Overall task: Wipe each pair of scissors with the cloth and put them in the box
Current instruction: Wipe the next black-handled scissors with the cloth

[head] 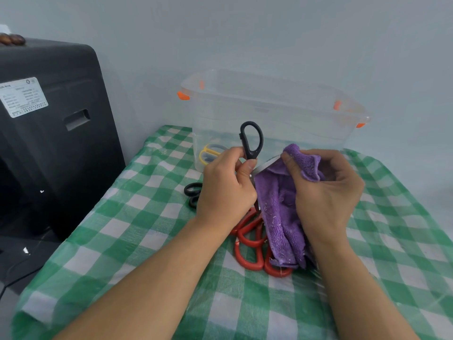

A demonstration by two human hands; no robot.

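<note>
My left hand grips black-handled scissors by the handle, one loop sticking up above my fingers. My right hand holds the purple cloth wrapped over the blade, of which only a short silver strip shows. The clear plastic box with orange clips stands behind my hands; yellow scissors lie inside at its left. Red-handled scissors lie on the table under the hanging cloth. Another black pair lies left of my left hand.
The table wears a green-and-white checked cloth. A large black device with a white label stands at the left, beyond the table edge. A pale wall rises behind the box.
</note>
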